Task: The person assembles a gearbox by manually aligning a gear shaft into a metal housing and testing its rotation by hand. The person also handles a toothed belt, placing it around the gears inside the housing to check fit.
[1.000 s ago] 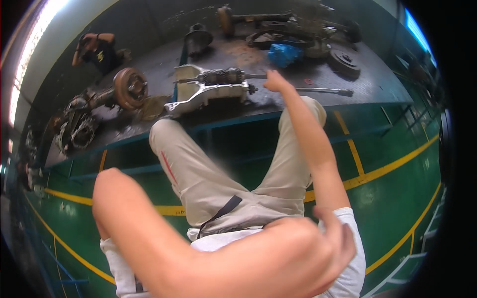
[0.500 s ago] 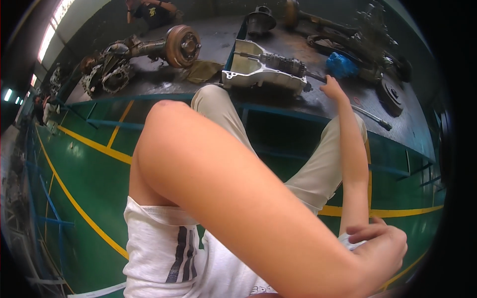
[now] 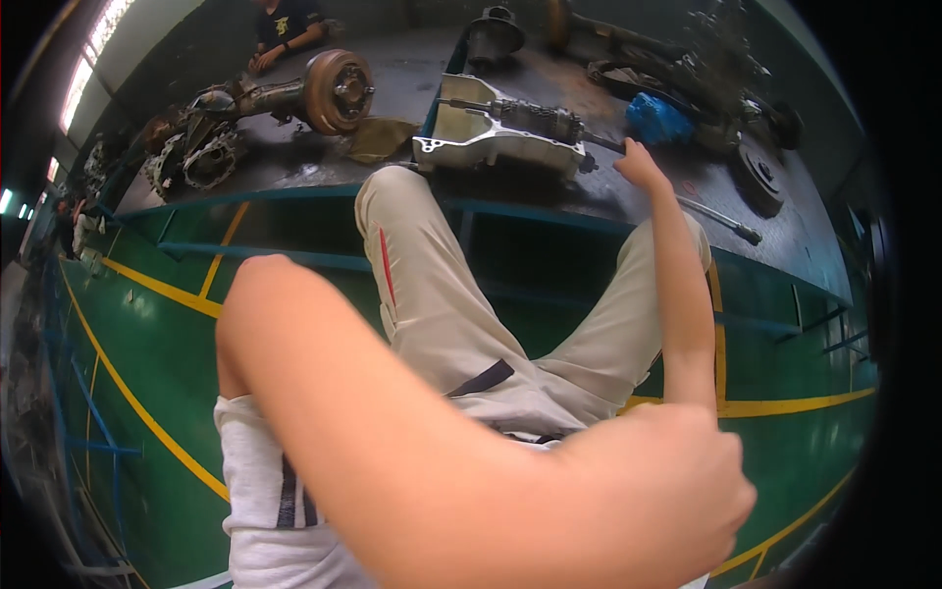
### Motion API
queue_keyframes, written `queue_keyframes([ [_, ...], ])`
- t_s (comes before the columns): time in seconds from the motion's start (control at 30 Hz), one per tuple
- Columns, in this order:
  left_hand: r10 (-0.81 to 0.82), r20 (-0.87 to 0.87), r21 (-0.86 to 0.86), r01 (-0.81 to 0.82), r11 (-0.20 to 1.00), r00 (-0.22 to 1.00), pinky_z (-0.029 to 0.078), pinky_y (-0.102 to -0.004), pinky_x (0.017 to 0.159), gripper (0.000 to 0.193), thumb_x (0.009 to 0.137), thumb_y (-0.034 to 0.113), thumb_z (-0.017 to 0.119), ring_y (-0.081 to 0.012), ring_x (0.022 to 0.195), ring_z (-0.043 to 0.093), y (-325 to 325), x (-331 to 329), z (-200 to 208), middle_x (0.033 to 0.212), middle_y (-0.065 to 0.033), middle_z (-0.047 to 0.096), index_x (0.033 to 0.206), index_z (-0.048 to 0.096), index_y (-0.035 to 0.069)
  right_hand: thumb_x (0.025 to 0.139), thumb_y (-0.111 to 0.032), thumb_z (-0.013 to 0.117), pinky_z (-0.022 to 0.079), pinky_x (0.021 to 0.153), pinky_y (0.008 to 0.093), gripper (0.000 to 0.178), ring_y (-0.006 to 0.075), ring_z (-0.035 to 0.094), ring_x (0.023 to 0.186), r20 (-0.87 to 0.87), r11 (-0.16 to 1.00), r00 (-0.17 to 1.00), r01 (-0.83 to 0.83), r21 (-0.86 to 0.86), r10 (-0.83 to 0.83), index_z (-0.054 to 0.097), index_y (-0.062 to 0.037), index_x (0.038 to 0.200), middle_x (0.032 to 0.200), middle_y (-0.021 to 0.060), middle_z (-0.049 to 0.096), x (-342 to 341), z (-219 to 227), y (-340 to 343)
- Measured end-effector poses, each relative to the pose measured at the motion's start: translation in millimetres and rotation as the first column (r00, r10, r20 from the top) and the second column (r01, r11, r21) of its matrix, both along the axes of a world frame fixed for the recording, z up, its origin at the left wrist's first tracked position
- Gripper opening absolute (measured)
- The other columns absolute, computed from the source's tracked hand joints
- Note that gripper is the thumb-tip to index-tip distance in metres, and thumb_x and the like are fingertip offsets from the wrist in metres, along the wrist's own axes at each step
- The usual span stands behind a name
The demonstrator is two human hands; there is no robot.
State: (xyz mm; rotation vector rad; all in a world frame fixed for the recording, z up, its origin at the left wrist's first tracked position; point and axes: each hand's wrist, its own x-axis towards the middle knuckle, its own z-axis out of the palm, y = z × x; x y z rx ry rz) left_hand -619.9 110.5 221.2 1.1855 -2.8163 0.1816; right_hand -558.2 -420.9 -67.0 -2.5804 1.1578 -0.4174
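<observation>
The pale metal housing (image 3: pixel 500 155) lies on the bench (image 3: pixel 294 157), near the edge facing the seated person. Along its open upper side runs the shaft (image 3: pixel 540 120), dark gears bunched around its middle; whether it rests in the housing or is held just above, I cannot tell. Its thin left end lies over the housing's pale inner wall, and its other end reaches out past the housing's right end. There the right hand (image 3: pixel 643 163) grips it, fingers wrapped around the tip. The left hand (image 3: pixel 677 481) is well apart from the housing, on the person's side, in front of the right arm; its fingers are curled in, but I cannot tell whether they hold anything. Left of the housing are an olive cloth (image 3: pixel 381 139), just beside it, and a rusty drum (image 3: pixel 340 91) on an axle (image 3: pixel 260 98). Behind it stands a dark flanged part (image 3: pixel 494 37). To its right are a blue bag (image 3: pixel 657 120), a rod (image 3: pixel 721 218) and a dark disc (image 3: pixel 758 182). Beyond its far left, a co-worker (image 3: pixel 285 31) leans at the bench
</observation>
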Motion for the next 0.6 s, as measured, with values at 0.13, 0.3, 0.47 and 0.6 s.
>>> queue_keyframes([
  [0.13,0.247,-0.036,-0.218,-0.249,0.944,0.968,0.049,-0.0305,0.048,0.043,0.081,0.021,0.071,-0.0161,0.058,0.066,21.9,-3.1,-18.9,0.116,-0.0175,0.076,0.113,0.074,-0.008,0.093,-0.021,0.078,0.047,0.121,0.0466,0.073,0.047,0.052,0.147,-0.024,1.0,1.0,-0.012,-0.005,0.012,0.052,0.003,0.156,0.158,0.032,0.053,-0.2,0.2,-2.5],
  [0.3,0.432,0.065,-0.466,-0.355,0.81,0.9,0.039,-0.0252,0.045,0.042,0.081,0.023,0.072,-0.0105,0.059,0.061,16.5,-9.0,-48.1,0.105,-0.0107,0.077,0.111,0.075,-0.006,0.096,-0.021,0.076,0.046,0.122,0.0473,0.072,0.0455,0.052,0.149,-0.069,0.999,0.997,0.041,-0.007,-0.041,0.05,0.0005,0.159,0.163,0.029,0.05,1.9,1.2,-1.8],
  [0.47,0.226,0.085,-0.317,-0.189,0.929,0.97,0.039,-0.0246,0.045,0.036,0.08,0.023,0.073,-0.0102,0.059,0.061,5.0,-7.9,-35.7,0.097,-0.0099,0.078,0.104,0.076,-0.005,0.096,-0.016,0.073,0.045,0.124,0.0474,0.072,0.0456,0.05,0.151,-0.068,0.999,0.996,0.05,0.005,-0.049,0.047,-0.0011,0.162,0.166,0.0282,0.047,4.2,1.7,1.2],
  [0.6,0.09,-0.023,-0.27,-0.092,0.958,0.996,0.039,-0.0247,0.045,0.036,0.08,0.022,0.073,-0.0103,0.059,0.061,-17.6,-22.7,-38.5,0.096,-0.0098,0.077,0.104,0.076,-0.005,0.098,-0.016,0.073,0.044,0.125,0.0473,0.073,0.0455,0.048,0.153,-0.063,0.998,0.997,0.045,0.033,-0.043,0.045,-0.0018,0.164,0.168,0.0276,0.045,3.8,3.2,1.0],
])
